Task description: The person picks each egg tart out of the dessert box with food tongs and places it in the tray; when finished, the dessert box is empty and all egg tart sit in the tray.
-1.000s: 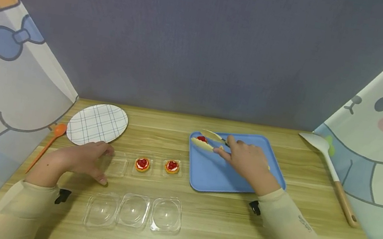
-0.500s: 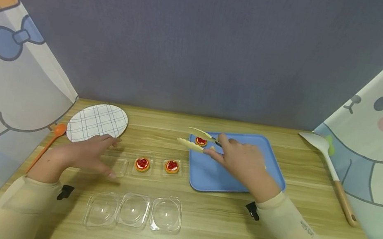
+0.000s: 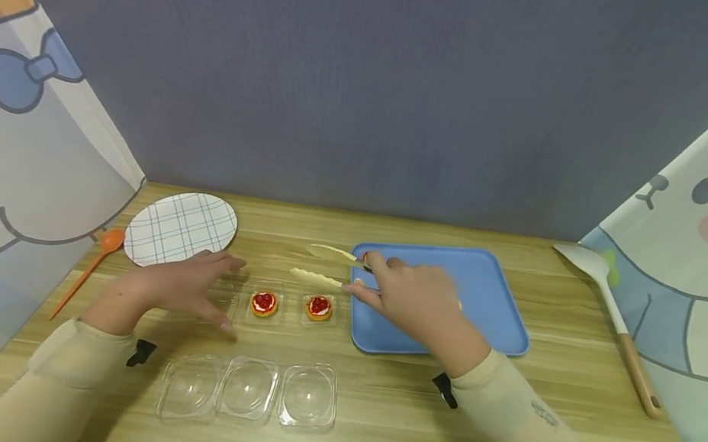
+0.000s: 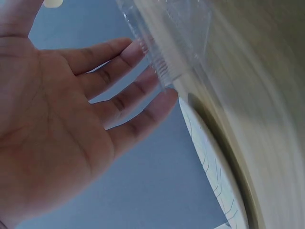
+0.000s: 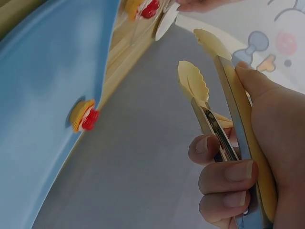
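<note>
My right hand grips cream-tipped tongs over the left part of the blue tray. The tongs' arms stand apart with nothing between them. On the tray near its edge lies a small fruit tart, mostly hidden by my right hand in the head view. Two similar tarts, a left one and a right one, sit in clear plastic compartments. My left hand hovers over the leftmost compartment, fingers spread and holding nothing. In the left wrist view its fingertips overlap the clear plastic box; contact is unclear.
Three clear lids lie in a row at the front. A checked plate and an orange spoon are at the left. At the right lies a white, wooden-handled spatula. A grey wall closes off the back.
My right hand has carried the tongs left, from around the tray's tart to beyond the tray's left edge; the tart stayed. My left hand has shifted slightly right over the leftmost compartment.
</note>
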Action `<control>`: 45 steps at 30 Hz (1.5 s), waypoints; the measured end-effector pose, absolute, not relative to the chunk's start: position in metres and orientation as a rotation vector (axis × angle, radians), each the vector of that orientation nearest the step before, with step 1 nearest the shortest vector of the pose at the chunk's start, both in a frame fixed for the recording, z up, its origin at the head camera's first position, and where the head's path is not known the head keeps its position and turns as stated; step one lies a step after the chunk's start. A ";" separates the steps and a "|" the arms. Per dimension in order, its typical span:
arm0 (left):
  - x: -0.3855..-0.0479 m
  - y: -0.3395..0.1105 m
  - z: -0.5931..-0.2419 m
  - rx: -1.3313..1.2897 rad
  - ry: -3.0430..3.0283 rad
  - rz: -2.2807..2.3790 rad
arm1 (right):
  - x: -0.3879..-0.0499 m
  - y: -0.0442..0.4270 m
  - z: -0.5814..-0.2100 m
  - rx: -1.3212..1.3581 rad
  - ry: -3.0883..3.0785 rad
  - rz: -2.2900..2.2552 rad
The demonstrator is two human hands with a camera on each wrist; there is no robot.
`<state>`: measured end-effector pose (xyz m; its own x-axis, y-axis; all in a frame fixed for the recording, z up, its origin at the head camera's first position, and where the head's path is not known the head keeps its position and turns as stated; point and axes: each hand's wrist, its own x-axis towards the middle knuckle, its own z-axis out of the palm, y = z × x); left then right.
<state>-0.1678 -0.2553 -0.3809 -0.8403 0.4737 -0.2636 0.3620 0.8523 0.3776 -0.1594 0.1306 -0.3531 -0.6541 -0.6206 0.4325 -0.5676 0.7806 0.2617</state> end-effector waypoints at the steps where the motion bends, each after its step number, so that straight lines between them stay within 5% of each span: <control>1: -0.168 -0.254 -0.382 0.633 2.676 0.444 | -0.160 0.127 -0.354 0.900 -2.420 -0.148; 45: -0.185 -0.236 -0.398 0.723 2.650 0.446 | -0.161 0.055 -0.364 1.113 -2.765 -0.240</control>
<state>-0.1846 -0.2356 -0.3983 -0.8055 0.5356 -0.2535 0.4231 0.8194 0.3869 -0.1609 0.0550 -0.3636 -0.7132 -0.6964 0.0799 -0.6723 0.7118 0.2033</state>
